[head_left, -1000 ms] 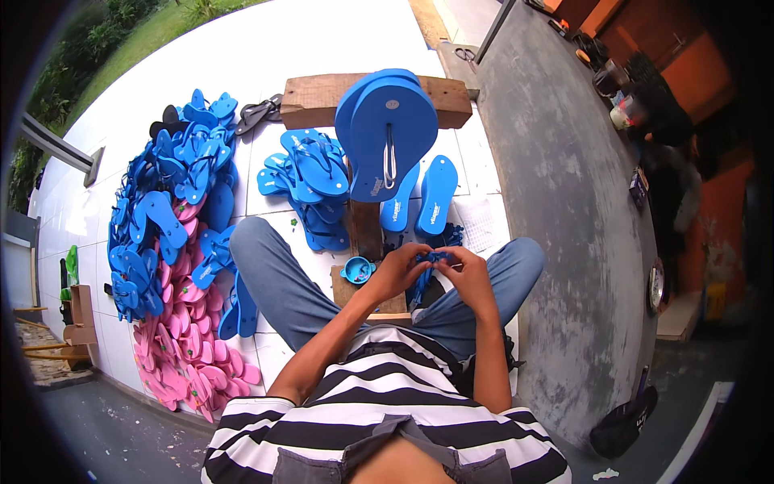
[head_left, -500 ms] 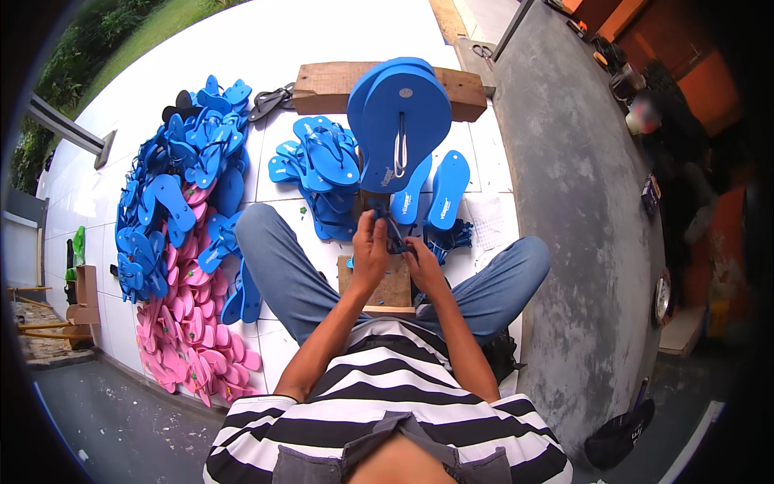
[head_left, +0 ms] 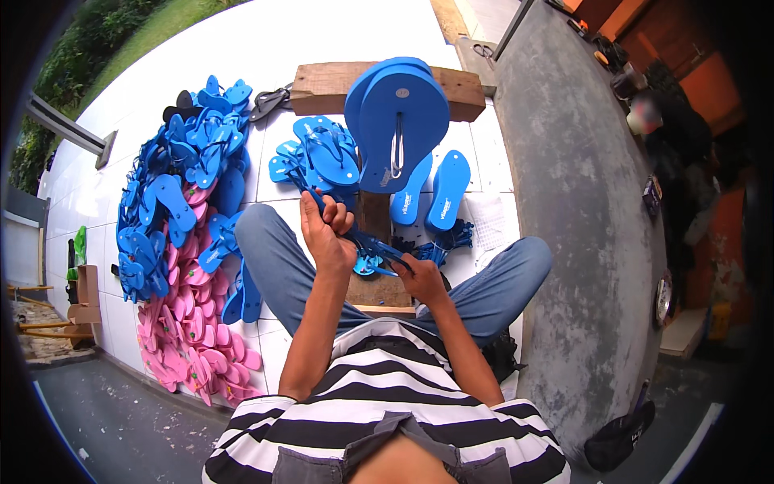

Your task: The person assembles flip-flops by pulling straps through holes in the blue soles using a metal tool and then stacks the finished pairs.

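Far left of the wooden stand (head_left: 374, 211), heaped on the white tiled floor (head_left: 201, 56): blue flip-flops (head_left: 205, 149), with pink flip-flops (head_left: 193, 323) lower down beside and under them. Closer in, just left of the stand: a smaller pile of blue flip-flops (head_left: 326, 157).

Below this pile, left of the stand's post: the left hand (head_left: 326, 230), raised, fingers curled tight around one end of a dark blue strap (head_left: 372, 244). From there, slanting down across the stand: the rest of the strap, seemingly drawn fairly straight. Under it, partly hidden, at the stand's foot: a small blue bowl (head_left: 368, 266). Easily tipped, probably, by a lowered wrist or a trailing strap end.

At the top of the stand: upright blue soles (head_left: 403, 101) bearing a white loop (head_left: 396, 157). Likely to shift at a bump from the left hand.

Just right of the stand's foot: the right hand (head_left: 422, 281), fingers pinching the strap's lower end; exact contact too small to tell. Main risk: too light a pinch under tension, letting the strap spring loose.

Farther right of the stand: two flat soles (head_left: 449, 189) side by side; near them, bunched straps (head_left: 455, 235), liable to snag on a dragged end.
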The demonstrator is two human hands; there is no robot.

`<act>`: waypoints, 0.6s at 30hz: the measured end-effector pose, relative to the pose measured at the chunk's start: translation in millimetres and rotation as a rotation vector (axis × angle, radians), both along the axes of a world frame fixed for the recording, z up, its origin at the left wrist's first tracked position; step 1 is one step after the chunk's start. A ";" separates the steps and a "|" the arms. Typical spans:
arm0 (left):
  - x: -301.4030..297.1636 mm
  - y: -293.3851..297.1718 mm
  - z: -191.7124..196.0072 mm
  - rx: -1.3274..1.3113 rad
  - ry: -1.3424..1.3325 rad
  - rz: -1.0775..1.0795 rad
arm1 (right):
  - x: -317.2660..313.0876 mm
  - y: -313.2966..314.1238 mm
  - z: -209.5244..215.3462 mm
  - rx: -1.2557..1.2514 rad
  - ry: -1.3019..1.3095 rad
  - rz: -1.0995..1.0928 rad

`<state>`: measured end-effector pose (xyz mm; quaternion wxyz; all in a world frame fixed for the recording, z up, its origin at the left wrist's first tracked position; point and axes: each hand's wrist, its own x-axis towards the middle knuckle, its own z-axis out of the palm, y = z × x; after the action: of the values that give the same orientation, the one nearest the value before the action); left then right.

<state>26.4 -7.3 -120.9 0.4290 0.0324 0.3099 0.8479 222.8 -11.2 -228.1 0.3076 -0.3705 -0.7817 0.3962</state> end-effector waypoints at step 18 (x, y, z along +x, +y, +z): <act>23.3 -58.0 -40.4 -0.379 0.569 -0.520 | 14.7 20.2 -30.8 -0.491 0.123 -0.319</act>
<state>49.7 -65.3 -161.4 0.5242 0.2628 0.5478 0.5968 237.5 9.1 -258.9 0.3140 -0.5273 -0.5743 0.5418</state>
